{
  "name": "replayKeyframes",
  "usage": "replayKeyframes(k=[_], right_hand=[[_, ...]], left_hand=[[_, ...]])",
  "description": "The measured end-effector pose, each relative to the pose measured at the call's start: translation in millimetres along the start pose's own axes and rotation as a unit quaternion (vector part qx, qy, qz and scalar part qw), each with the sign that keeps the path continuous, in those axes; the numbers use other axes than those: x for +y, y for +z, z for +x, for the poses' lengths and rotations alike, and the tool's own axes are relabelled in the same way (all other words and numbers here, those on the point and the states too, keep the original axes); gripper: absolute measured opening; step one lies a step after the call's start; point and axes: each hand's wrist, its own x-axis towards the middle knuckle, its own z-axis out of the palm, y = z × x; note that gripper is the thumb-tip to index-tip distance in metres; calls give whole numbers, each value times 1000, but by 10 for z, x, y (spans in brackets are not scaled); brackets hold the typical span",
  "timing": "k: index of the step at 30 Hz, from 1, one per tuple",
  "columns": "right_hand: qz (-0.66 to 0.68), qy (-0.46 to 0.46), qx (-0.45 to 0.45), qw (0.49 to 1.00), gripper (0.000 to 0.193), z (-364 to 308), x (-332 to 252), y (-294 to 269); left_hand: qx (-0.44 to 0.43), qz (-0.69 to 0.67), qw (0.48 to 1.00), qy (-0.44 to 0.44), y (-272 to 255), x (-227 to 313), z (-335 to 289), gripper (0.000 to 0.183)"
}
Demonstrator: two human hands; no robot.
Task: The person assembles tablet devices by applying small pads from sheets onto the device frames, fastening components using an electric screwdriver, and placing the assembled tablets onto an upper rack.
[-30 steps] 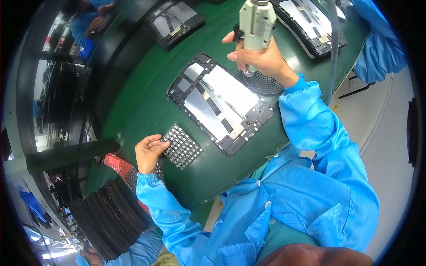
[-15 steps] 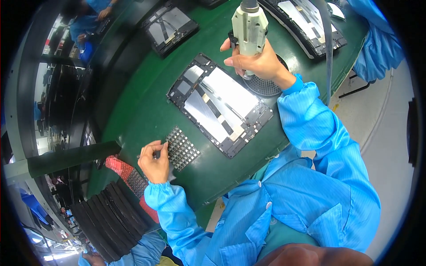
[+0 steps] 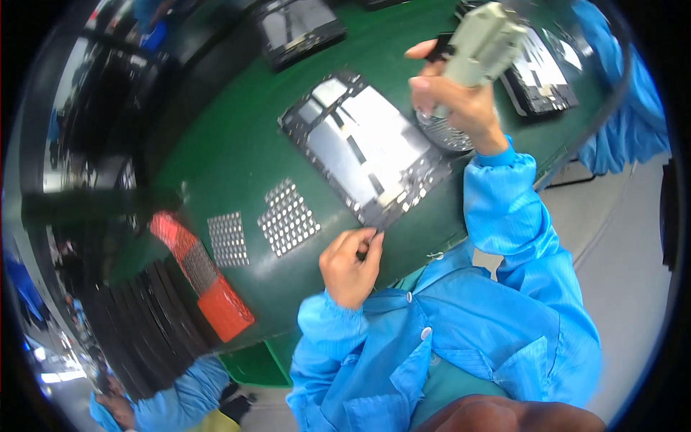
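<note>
An opened tablet point(image 3: 407, 140) with silver panels and a black frame lies on the green table. My left hand point(image 3: 351, 268) is closed in a pinch at its near corner; anything between the fingertips is too small to make out. A pale, blocky power screwdriver point(image 3: 486, 43) is gripped in my right hand point(image 3: 468, 104), upper right of the tablet. The tool's tip is hidden by the hand. Below that hand sits a round dark dish point(image 3: 450, 135), partly covered. Left of the tablet lie two sheets of small pieces, a larger sheet point(image 3: 289, 222) and a smaller sheet point(image 3: 228, 239).
Another opened tablet point(image 3: 540, 79) lies at the far right, and one more dark tablet point(image 3: 299, 32) at the back. Red wrapping point(image 3: 224, 309) and a row of black slabs point(image 3: 137, 324) occupy the left. Another person's blue sleeve point(image 3: 180, 396) shows lower left.
My left hand has moved right, from the sheets to the tablet's near corner, uncovering the smaller sheet. My right hand has shifted slightly right with the screwdriver, which now tilts. The view has shifted too.
</note>
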Motion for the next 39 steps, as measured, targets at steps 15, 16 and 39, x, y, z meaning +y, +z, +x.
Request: replayKeyframes(k=[15,16,39], right_hand=[[99,122,-203,967,29,-331,90,963],[97,123,-206,966,29,-337,106,973],[-2,89,-267,960,31,-376,174,977]], left_hand=[[221,-120,967,-36,-430,-735,436,12],[237,-173,955,-51,-416,-705,435,12],[204,-215,955,2,-391,-696,429,19]])
